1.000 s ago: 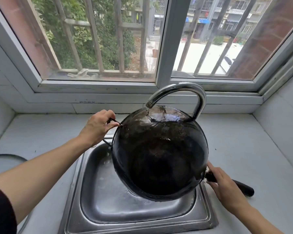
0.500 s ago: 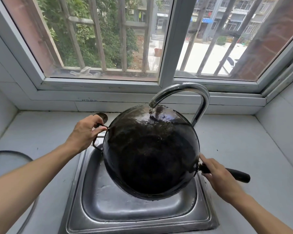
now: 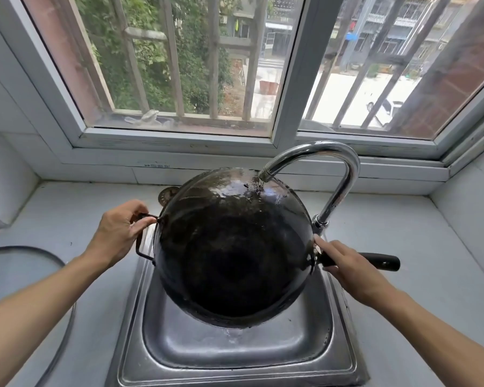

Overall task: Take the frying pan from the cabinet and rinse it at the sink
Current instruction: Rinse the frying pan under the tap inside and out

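Fingers: your left-hand fingers (image 3: 136, 223) pinched the thin wire loop handle (image 3: 143, 238); those of your right hand were wrapped around the long black handle (image 3: 380, 261), forefinger stretched toward the pan's rim.
Left hand: your left hand (image 3: 118, 233) gripped the loop at the pan's left side, above the sink's left rim.
Right hand: your right hand (image 3: 349, 270) clasped the straight handle close to where it met the pan, over the sink's right rim.
Frying pan: you held the frying pan (image 3: 235, 247) overturned above the sink (image 3: 235, 364), its dark rounded underside facing you and tilted, the far edge higher.
Faucet: the curved chrome faucet (image 3: 330, 174) rose from the sink's far right corner, its spout just over the pan's far upper part, where the metal was wet and shining.
Water: some ran off the pan's near edge into the basin.
Counter: the grey counter (image 3: 403, 219) ran on both sides of the sink, beneath the window (image 3: 291, 79).
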A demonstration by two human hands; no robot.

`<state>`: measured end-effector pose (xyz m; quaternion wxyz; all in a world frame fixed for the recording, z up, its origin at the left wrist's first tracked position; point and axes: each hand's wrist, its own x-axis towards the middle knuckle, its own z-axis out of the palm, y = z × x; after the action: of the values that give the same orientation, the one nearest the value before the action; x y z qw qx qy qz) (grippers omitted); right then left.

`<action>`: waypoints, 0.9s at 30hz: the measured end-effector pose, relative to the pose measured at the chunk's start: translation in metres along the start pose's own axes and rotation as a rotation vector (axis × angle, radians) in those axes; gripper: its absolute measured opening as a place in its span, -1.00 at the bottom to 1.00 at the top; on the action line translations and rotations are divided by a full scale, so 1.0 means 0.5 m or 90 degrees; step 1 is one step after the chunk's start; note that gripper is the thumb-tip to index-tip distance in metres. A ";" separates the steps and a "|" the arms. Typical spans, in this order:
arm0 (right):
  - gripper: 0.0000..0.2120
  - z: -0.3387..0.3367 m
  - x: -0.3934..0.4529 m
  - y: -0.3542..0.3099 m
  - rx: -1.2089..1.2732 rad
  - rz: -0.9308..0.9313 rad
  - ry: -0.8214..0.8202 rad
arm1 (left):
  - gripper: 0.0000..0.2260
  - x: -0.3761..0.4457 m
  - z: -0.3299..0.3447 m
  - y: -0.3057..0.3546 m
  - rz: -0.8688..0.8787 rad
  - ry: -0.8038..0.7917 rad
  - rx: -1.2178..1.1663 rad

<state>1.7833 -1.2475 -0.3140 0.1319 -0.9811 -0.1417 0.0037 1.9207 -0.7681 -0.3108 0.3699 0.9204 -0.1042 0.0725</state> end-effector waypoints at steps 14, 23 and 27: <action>-0.25 -0.015 0.081 -0.019 0.005 -0.042 -0.021 | -0.89 -0.041 -0.031 -0.051 -0.024 0.054 0.054; -0.25 -0.014 0.097 -0.022 0.004 -0.067 -0.020 | -0.89 -0.053 -0.038 -0.065 -0.039 0.055 0.054; -0.20 -0.005 0.080 -0.018 0.009 -0.050 -0.034 | -0.90 -0.044 -0.036 -0.058 -0.029 0.051 0.048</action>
<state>1.8194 -1.2286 -0.3081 0.1350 -0.9733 -0.1838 0.0260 1.9056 -0.7321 -0.3220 0.3403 0.9322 -0.0656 0.1045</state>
